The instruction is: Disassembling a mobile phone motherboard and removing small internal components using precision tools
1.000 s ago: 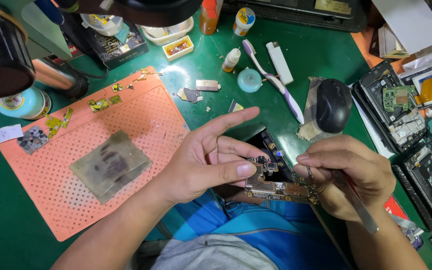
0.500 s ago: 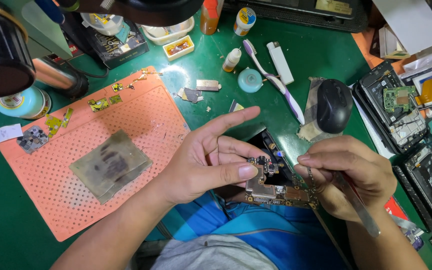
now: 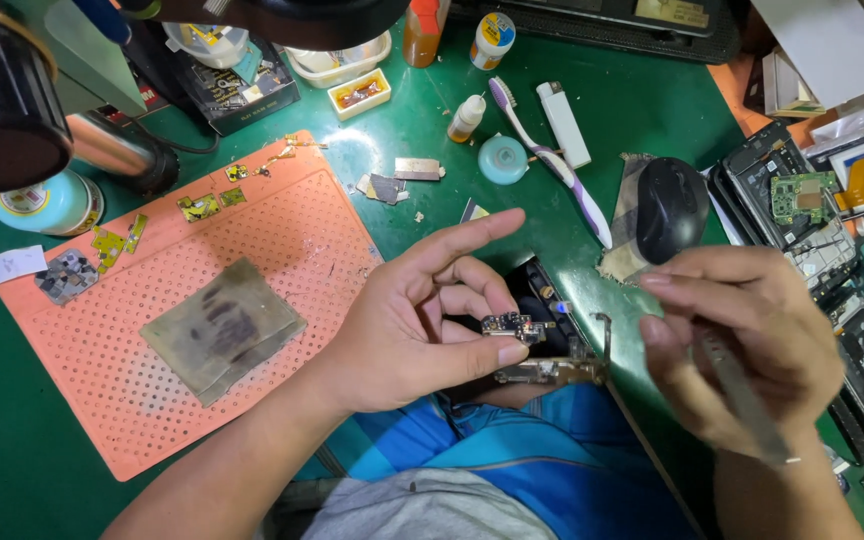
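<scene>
While the left hand [image 3: 402, 330] is pinching a small dark circuit board [image 3: 512, 325] at its fingertips (index outstretched), the right hand [image 3: 742, 345], gripping slim metal tweezers [image 3: 742, 400], is now sitting farther right, apart from it.

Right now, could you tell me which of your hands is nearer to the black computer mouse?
Right. The right hand, holding tweezers, is just below the mouse. The left hand is farther off to the mouse's lower left, pinching a small circuit board.
</scene>
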